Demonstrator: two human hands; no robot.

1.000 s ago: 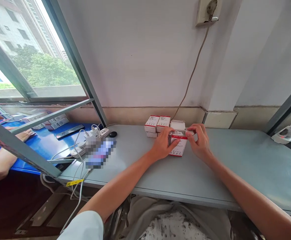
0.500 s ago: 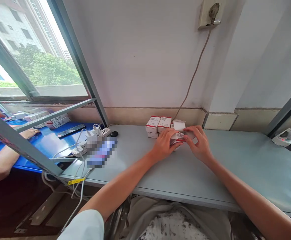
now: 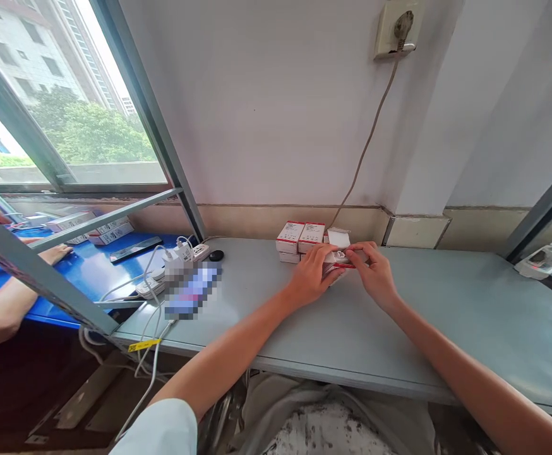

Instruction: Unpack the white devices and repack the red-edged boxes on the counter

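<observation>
My left hand point(image 3: 311, 275) grips a small white carton point(image 3: 333, 273) with red edges, fingers over its top and thumb below. Its lid flap point(image 3: 338, 237) stands up at the back. A white piece point(image 3: 338, 256) shows in the carton's opening; I cannot make out its kind. At the right end of the opening, the thumb and fingertips of my right hand point(image 3: 373, 272) are closed on the carton's edge. Just behind and left of my left hand stand stacked white-and-red cartons point(image 3: 299, 237), two of them side by side on top.
On the grey tabletop point(image 3: 238, 297) at left lie a blurred-out phone point(image 3: 193, 291), a round black object point(image 3: 216, 255) and a power strip point(image 3: 153, 284) with white cables. Another person's arm point(image 3: 15, 297) rests at a blue table beyond the metal frame. A white device point(image 3: 545, 259) sits far right.
My right hand has moved slightly left and its fingers have drawn in on the carton's open end. My left hand keeps its hold in nearly the same place.
</observation>
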